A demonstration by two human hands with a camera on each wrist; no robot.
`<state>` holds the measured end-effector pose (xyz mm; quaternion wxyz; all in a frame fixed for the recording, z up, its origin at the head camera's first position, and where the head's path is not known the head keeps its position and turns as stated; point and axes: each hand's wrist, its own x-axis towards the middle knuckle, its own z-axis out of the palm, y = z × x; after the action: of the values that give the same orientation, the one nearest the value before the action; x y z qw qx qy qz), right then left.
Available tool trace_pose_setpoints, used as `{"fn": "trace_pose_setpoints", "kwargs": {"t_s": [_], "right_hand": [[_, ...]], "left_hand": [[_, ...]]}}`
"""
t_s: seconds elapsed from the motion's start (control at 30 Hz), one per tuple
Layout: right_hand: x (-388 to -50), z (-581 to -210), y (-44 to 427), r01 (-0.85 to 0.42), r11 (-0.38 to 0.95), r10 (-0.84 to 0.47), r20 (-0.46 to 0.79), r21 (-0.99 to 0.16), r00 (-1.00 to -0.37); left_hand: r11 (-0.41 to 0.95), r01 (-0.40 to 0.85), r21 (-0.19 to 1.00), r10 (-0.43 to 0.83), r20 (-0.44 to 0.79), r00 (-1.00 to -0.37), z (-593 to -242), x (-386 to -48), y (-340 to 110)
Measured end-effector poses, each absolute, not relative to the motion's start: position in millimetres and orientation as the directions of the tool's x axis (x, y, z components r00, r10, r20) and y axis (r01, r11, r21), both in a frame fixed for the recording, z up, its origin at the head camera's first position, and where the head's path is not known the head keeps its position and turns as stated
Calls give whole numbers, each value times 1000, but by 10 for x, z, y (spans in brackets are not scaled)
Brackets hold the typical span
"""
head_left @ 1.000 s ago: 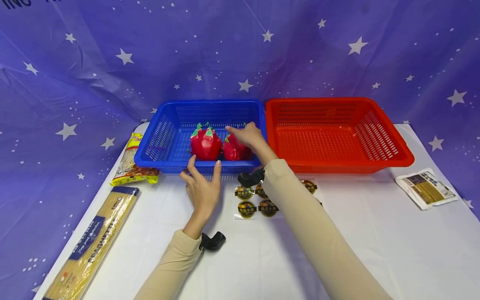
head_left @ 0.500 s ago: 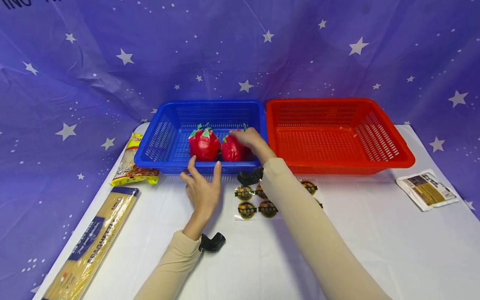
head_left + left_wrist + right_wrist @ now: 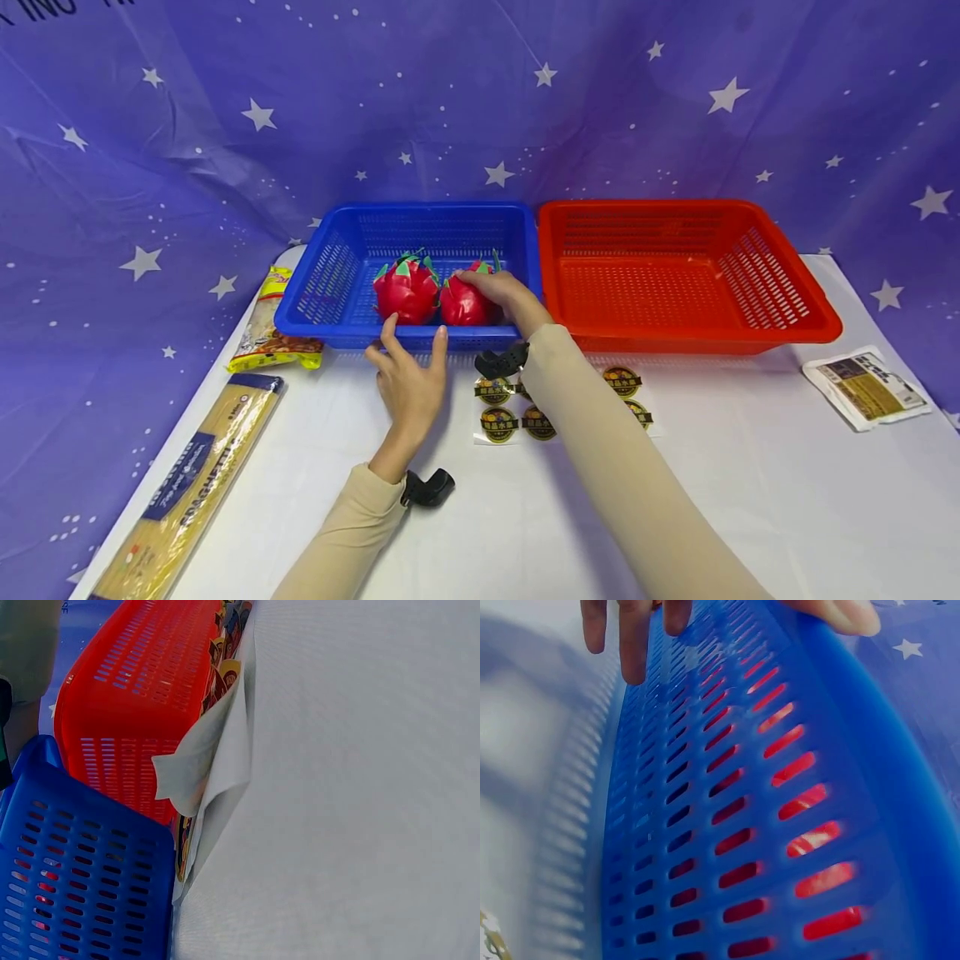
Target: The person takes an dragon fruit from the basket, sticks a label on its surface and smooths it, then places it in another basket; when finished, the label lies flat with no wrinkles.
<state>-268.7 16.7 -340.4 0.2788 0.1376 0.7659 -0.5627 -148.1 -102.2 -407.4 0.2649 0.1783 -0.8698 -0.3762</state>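
Note:
Two glossy red dragon fruits with green leaf tips sit side by side in the blue basket (image 3: 330, 332): a left dragon fruit (image 3: 406, 292) and a right dragon fruit (image 3: 463, 302). My right hand (image 3: 508, 296) reaches over the front rim and holds the right dragon fruit from its right side; its far fingers are hidden. My left hand (image 3: 411, 387) is at the basket's front, fingers spread, a fingertip at the rim. In the right wrist view, left-hand fingers (image 3: 634, 637) hang along the basket's outer wall, and red shows through the slots.
A red basket (image 3: 750, 337) adjoins the blue one on the right. A sheet of round stickers (image 3: 498, 423) lies in front, partly under my right forearm. Spaghetti (image 3: 202, 475) and a yellow-ended food packet (image 3: 276, 329) lie left; a white pouch (image 3: 866, 387) lies far right.
Both dragon fruits have shifted slightly left in the basket. My right hand has lowered onto the right one, its raised digit coming down. The left hand stays at the rim.

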Motion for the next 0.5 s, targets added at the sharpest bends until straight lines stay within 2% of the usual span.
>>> {"fn": "trace_pose_setpoints", "kwargs": {"t_s": [0.5], "right_hand": [[-2692,-3406,163,520,356,-126,-591,-776,-797]], "left_hand": [[643,-112,757,-502,307,-808,-4067,-1477,-1030]]}}
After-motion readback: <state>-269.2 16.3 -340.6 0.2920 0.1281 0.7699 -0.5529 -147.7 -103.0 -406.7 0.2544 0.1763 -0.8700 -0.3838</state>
